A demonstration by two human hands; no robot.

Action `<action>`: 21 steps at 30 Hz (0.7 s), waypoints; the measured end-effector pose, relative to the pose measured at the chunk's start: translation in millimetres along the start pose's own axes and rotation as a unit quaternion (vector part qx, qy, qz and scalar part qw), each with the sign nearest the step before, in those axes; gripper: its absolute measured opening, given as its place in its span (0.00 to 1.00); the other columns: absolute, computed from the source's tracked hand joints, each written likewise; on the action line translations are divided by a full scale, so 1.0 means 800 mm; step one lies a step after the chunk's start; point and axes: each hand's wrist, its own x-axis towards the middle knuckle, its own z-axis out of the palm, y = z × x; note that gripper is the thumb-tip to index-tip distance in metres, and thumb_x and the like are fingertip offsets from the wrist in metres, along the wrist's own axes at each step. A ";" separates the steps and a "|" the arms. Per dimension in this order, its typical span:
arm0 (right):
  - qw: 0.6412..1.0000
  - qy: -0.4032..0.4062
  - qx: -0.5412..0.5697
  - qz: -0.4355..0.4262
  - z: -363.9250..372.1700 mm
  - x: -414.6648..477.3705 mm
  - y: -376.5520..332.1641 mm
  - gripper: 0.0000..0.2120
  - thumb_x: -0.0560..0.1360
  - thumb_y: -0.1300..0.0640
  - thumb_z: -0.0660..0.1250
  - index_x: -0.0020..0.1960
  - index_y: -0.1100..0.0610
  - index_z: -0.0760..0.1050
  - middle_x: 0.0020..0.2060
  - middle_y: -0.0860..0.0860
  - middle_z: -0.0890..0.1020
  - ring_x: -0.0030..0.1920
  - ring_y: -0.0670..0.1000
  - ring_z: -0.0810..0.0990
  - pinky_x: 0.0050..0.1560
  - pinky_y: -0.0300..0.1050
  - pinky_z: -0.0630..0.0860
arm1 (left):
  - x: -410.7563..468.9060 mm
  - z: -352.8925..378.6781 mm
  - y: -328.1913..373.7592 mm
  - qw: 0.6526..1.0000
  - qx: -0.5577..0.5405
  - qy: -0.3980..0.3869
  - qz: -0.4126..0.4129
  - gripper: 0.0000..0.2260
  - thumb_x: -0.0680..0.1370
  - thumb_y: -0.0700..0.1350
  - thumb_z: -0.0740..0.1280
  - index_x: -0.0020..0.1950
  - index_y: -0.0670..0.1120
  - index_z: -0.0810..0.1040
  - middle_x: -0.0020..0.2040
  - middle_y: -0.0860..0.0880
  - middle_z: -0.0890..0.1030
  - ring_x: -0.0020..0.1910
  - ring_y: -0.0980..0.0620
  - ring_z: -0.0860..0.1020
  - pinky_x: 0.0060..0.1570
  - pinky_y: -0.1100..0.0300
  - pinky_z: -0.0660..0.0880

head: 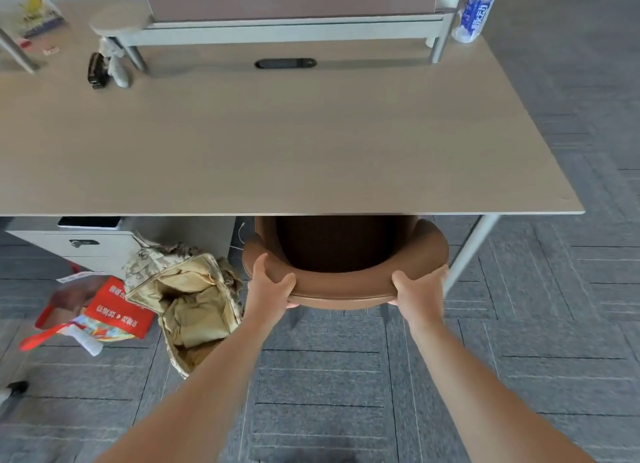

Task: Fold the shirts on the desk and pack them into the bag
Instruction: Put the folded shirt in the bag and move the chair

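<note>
A brown padded chair (346, 289) is tucked under the front edge of the light wooden desk (277, 144). My left hand (268, 287) grips the left part of the chair's curved backrest. My right hand (417, 291) grips the right part of the same backrest. A camouflage bag (187, 300) lies open on the floor to the left of the chair, with tan fabric showing inside it. I see no shirts on the desk top.
A red paper bag (104, 310) lies on the floor left of the camouflage bag. A drawer cabinet (79, 244) stands under the desk's left side. A plastic bottle (476, 10) stands at the desk's back right; a shelf riser (277, 29) and small items (107, 67) sit at the back.
</note>
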 end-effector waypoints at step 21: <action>0.999 0.043 0.001 0.023 0.074 0.072 -0.059 0.44 0.74 0.62 0.67 0.81 0.58 0.44 0.36 0.46 0.74 0.32 0.49 0.76 0.47 0.68 0.81 | 0.122 -0.014 0.051 0.999 0.030 -0.026 -0.021 0.36 0.77 0.45 0.69 0.79 0.58 0.54 0.66 0.44 0.67 0.51 0.45 0.80 0.40 0.50 0.84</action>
